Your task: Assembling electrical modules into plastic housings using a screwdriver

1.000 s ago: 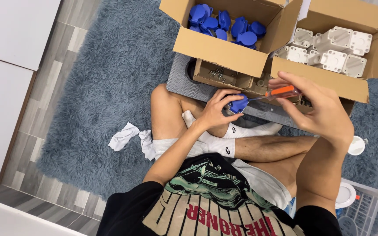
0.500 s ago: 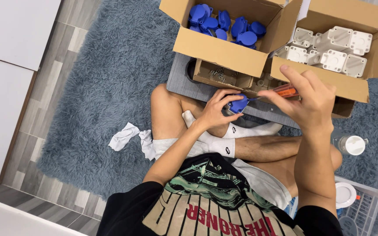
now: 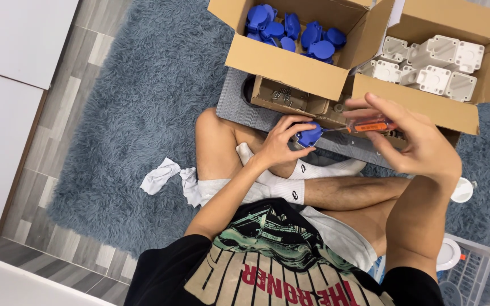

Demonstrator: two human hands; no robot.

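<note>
Blue plastic cap [image 3: 310, 136] is held in the grip of the left hand [image 3: 282, 143], whose fingers are curled around it just above the person's crossed legs. An orange-handled screwdriver [image 3: 369, 126] is grasped by the right hand [image 3: 420, 144], with the fingers wrapped loosely over the handle and the metal shaft pointed leftward so that its tip meets the cap. Both hands are kept close together in front of the grey board [image 3: 239, 105] that is laid across the shaggy blue-grey rug [image 3: 143, 96].

On that board a small shallow cardboard tray [image 3: 284, 99] is set, in which a scatter of small dark screws can be seen. Behind it an open cardboard box [image 3: 290, 62] is filled with more blue caps of the same kind. Just beside it, to the right, a second open cardboard box [image 3: 454, 107] is packed with white square plastic housings [image 3: 435, 76].

A crumpled white cloth [image 3: 163, 175] is left on the rug near the person's left knee. A white round lid [image 3: 463, 190] is seen beside the right forearm, and a white wire basket [image 3: 474, 269] is placed at the lower right corner. Pale wood-look floor [image 3: 58, 85] is exposed beyond the rug on the left.
</note>
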